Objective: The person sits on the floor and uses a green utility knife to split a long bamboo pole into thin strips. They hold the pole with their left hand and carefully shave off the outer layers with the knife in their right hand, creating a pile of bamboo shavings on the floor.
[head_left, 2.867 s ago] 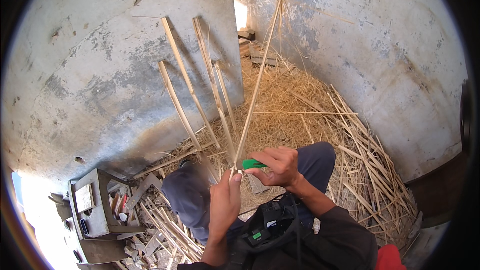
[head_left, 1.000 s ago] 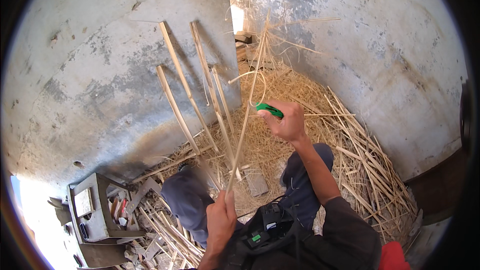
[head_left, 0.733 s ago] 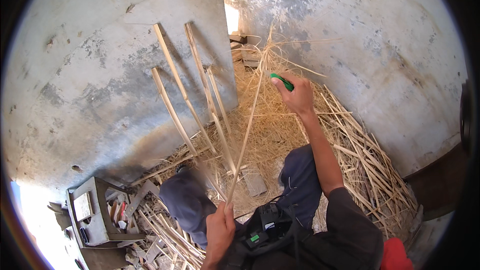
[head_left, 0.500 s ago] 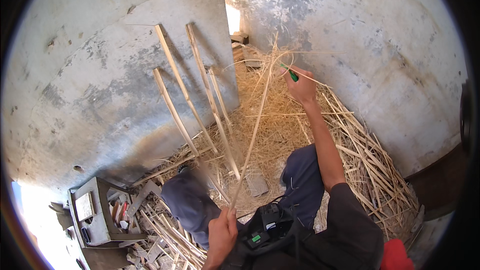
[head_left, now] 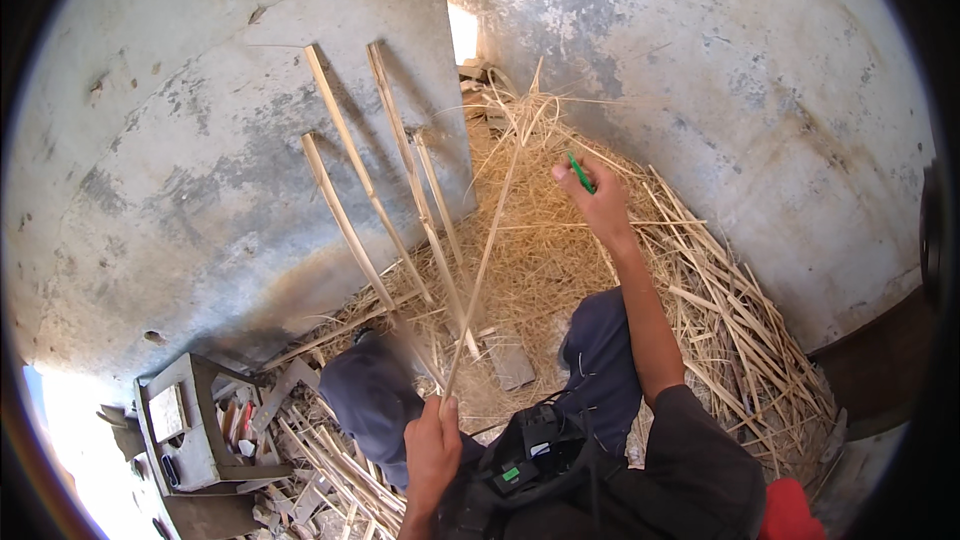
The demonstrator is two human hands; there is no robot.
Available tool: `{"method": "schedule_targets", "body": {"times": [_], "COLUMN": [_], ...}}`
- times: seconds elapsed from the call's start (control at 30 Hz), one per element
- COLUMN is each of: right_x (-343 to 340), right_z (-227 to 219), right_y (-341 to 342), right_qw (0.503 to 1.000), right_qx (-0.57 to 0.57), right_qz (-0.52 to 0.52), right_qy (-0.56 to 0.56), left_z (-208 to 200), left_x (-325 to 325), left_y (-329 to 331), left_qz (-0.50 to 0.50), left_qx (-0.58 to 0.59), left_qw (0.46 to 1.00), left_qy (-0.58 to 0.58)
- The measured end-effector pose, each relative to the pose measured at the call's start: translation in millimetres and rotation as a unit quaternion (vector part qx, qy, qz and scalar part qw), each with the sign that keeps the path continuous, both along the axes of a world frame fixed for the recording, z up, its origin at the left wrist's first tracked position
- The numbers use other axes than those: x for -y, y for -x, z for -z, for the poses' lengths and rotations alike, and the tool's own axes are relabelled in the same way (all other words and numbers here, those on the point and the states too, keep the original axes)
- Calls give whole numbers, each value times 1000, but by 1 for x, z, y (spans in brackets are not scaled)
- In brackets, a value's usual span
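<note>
My left hand [head_left: 432,443] is closed around the near end of a long, thin bamboo strip [head_left: 492,245]. The strip slants up and away from my lap, and its far end carries a tangle of curled shavings [head_left: 530,112]. Off to the right of that tangle, my right hand [head_left: 602,205] grips a small green tool [head_left: 581,174], like a knife handle; I cannot make out a blade. A gap separates the tool from the strip. Several split bamboo poles [head_left: 345,125] lean on the left wall.
Fine shavings [head_left: 545,260] heap between my knees and the far corner. Split strips [head_left: 745,340] are piled along the right wall [head_left: 740,120]. A worn wooden box [head_left: 205,440] with odds and ends stands at lower left. A flat block [head_left: 511,364] lies between my feet.
My right hand with the green tool has come back toward me, away from the shavings. My left hand and the strip have shifted slightly left, and the tangled end has swung left.
</note>
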State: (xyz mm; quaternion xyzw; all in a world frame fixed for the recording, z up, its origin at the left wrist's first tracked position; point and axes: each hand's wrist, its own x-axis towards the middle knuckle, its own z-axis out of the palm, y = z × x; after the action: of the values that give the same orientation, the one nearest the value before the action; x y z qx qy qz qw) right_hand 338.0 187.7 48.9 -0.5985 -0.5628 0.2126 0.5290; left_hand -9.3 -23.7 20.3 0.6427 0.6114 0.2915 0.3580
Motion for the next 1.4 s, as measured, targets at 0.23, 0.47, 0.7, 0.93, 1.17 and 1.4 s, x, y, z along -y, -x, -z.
{"method": "schedule_targets", "body": {"times": [0.23,0.47,0.7,0.93,1.17,1.4], "right_x": [22,15,19,49,63,72], "right_z": [-6,0,3,-12,-20,16], "right_y": [44,46,50,83,96,66], "right_qw": [954,942,916,914,931,983], "right_qx": [-259,-309,-370,-363,-309,-64], "right_qz": [-143,-118,-148,-177,-196,-145], "right_qy": [49,66,36,44,2,-90], "left_z": [4,0,-9,-6,-5,-6], "left_x": [0,-1,-12,-30,-40,-33], "left_y": [3,10,29,11,-1,1], "left_qz": [7,-2,64,73,101,58], "left_qx": [-39,-68,-56,58,117,139], "left_qw": [999,997,996,993,988,989], "left_qy": [-31,-46,7,-74,-24,-1]}}
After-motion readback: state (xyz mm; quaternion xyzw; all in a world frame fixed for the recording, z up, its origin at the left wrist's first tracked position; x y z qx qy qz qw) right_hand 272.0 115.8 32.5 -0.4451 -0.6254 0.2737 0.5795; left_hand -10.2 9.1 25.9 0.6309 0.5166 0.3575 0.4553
